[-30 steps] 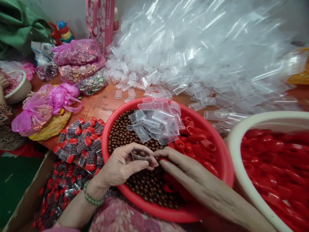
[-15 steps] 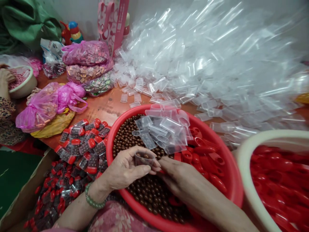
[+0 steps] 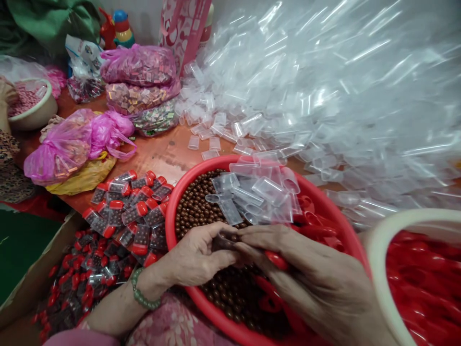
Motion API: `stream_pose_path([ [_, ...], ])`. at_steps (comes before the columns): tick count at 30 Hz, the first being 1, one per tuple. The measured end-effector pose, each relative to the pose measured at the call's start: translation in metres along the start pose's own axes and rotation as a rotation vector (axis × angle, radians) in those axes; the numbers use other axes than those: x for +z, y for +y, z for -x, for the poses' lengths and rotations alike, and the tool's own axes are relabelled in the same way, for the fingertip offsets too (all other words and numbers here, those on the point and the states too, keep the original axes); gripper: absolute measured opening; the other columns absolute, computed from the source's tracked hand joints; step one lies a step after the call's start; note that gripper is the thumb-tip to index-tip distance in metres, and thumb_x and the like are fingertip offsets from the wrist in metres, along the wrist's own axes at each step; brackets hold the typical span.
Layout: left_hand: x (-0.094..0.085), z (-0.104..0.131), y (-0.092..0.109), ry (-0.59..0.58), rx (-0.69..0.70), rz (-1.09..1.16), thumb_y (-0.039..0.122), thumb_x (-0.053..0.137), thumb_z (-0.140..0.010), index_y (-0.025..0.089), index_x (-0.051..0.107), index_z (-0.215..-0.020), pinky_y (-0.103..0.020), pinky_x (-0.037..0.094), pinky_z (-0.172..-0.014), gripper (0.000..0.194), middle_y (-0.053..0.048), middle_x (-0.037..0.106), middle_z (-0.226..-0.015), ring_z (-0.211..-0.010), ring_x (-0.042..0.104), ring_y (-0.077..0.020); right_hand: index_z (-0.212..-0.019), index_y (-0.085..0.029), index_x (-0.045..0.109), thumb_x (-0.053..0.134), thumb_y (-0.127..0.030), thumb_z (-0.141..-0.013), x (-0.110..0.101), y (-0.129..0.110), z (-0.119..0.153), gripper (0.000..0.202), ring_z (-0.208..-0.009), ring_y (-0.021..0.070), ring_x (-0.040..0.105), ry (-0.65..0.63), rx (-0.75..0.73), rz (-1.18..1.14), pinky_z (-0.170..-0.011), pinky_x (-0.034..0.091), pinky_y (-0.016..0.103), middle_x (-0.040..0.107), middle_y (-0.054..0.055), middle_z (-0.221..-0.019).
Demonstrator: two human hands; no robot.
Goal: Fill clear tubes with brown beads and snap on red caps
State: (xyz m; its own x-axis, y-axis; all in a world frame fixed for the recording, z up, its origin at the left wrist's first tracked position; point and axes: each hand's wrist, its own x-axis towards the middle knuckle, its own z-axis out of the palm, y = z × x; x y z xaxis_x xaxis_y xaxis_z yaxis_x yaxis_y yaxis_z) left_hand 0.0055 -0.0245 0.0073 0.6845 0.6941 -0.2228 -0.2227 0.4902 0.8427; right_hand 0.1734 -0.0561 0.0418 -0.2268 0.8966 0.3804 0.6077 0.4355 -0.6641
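Above a red basin (image 3: 172, 211), my left hand (image 3: 201, 254) is closed around a small clear plastic container (image 3: 224, 240) with dark balls inside. At the container's mouth, the fingertips of my right hand (image 3: 309, 269) press together and touch it. A glossy red cap (image 3: 276, 260) shows between the thumb and fingers of that hand. Brown round balls (image 3: 198, 206) fill the left part of the basin. Clear empty containers (image 3: 266, 192) lie heaped on them, with red caps (image 3: 320, 230) to the right, partly hidden by my right hand.
Filled, red-capped containers (image 3: 133, 211) are piled left of the basin and down in a carton (image 3: 39, 274). A cream tub (image 3: 378, 240) of red caps stands at right. Behind lies a large heap of clear containers (image 3: 306, 96). Pink bags (image 3: 140, 72) and another person's hand (image 3: 5, 93) are at left.
My right hand has risen and come over to the container's mouth, with a red cap now visible in it. My left hand has shifted slightly right, and the view has turned a little.
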Motion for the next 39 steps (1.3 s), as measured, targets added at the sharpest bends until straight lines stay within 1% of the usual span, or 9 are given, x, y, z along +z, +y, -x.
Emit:
stream_pose_path([
  [3,-0.002,0.0,0.001,0.01,0.034,-0.046,0.043,0.076,-0.079,0.015,0.062,-0.089,-0.023,0.044,-0.074,0.033,0.001,0.058,-0.081,-0.076,0.052,-0.0111,-0.09,-0.023,0.073,0.062,-0.016,-0.088,0.006,0.001,0.0,0.013,-0.077,0.0139,0.073,0.015,0.0,0.005,-0.067,0.059,0.02,0.074,0.004,-0.089],
  [7,-0.004,0.002,0.0,0.05,0.053,-0.002,0.046,0.077,-0.077,0.015,0.063,-0.094,-0.026,0.047,-0.078,0.038,-0.002,0.061,-0.088,-0.082,0.058,-0.014,-0.1,-0.028,0.076,0.068,-0.029,-0.086,0.004,0.003,0.006,0.016,-0.088,0.0186,0.071,0.046,0.185,-0.175,-0.072,0.059,0.027,0.071,0.006,-0.099],
  [12,-0.001,0.004,0.001,0.047,0.019,-0.041,0.032,0.071,-0.084,0.016,0.064,-0.098,-0.027,0.048,-0.083,0.022,-0.004,0.067,-0.091,-0.085,0.064,-0.014,-0.1,-0.029,0.069,0.055,-0.052,-0.091,-0.006,0.008,0.011,0.029,-0.053,0.0126,0.051,0.233,0.581,-0.675,-0.049,0.046,0.028,0.063,0.002,-0.082],
  [16,0.009,0.004,0.002,0.064,0.031,-0.304,0.02,0.063,-0.085,0.014,0.066,-0.096,-0.025,0.046,-0.08,0.012,-0.005,0.067,-0.092,-0.086,0.061,-0.0144,-0.09,-0.026,0.062,0.043,-0.047,-0.095,-0.003,0.013,0.005,0.029,-0.054,0.0122,0.045,0.384,0.728,-0.912,-0.05,0.043,0.028,0.053,0.002,-0.08],
  [20,0.026,0.001,-0.004,0.047,-0.02,-0.295,0.022,0.063,-0.084,0.013,0.063,-0.094,-0.027,0.046,-0.077,0.014,-0.004,0.066,-0.086,-0.081,0.061,-0.015,-0.091,-0.025,0.063,0.052,-0.042,-0.091,0.007,0.017,0.001,0.02,-0.057,0.0108,0.045,0.457,0.682,-0.962,-0.051,0.042,0.023,0.048,0.0,-0.078],
  [24,0.04,-0.006,-0.012,0.153,-0.03,-0.095,0.022,0.068,-0.078,0.015,0.059,-0.095,-0.028,0.048,-0.078,0.021,-0.002,0.064,-0.085,-0.079,0.061,-0.0143,-0.097,-0.028,0.064,0.054,-0.043,-0.092,0.015,0.015,0.002,0.019,-0.066,0.0115,0.052,0.528,0.607,-0.894,-0.059,0.047,0.023,0.049,-0.001,-0.08],
  [30,0.04,-0.008,-0.013,0.253,-0.057,-0.071,0.025,0.076,-0.069,0.016,0.062,-0.087,-0.027,0.046,-0.073,0.025,0.0,0.063,-0.079,-0.072,0.056,-0.0121,-0.102,-0.032,0.071,0.069,-0.049,-0.083,0.018,0.009,0.016,0.025,-0.077,0.0144,0.061,0.588,0.621,-0.762,-0.067,0.053,0.027,0.06,0.001,-0.086],
  [33,0.037,-0.006,-0.012,0.275,-0.056,-0.087,0.027,0.076,-0.07,0.016,0.063,-0.087,-0.026,0.045,-0.07,0.024,0.0,0.062,-0.076,-0.069,0.056,-0.0119,-0.107,-0.034,0.074,0.07,-0.039,-0.085,0.01,0.009,0.028,0.023,-0.082,0.0152,0.062,0.527,0.558,-0.506,-0.075,0.054,0.03,0.064,0.001,-0.09],
  [39,0.036,-0.006,-0.012,0.287,0.009,-0.074,0.035,0.082,-0.068,0.014,0.064,-0.087,-0.026,0.046,-0.072,0.034,-0.002,0.065,-0.077,-0.072,0.057,-0.0136,-0.122,-0.034,0.069,0.064,-0.024,-0.09,-0.004,0.011,0.037,0.033,-0.085,0.0167,0.067,0.198,0.172,-0.025,-0.07,0.059,0.027,0.067,0.004,-0.097],
])
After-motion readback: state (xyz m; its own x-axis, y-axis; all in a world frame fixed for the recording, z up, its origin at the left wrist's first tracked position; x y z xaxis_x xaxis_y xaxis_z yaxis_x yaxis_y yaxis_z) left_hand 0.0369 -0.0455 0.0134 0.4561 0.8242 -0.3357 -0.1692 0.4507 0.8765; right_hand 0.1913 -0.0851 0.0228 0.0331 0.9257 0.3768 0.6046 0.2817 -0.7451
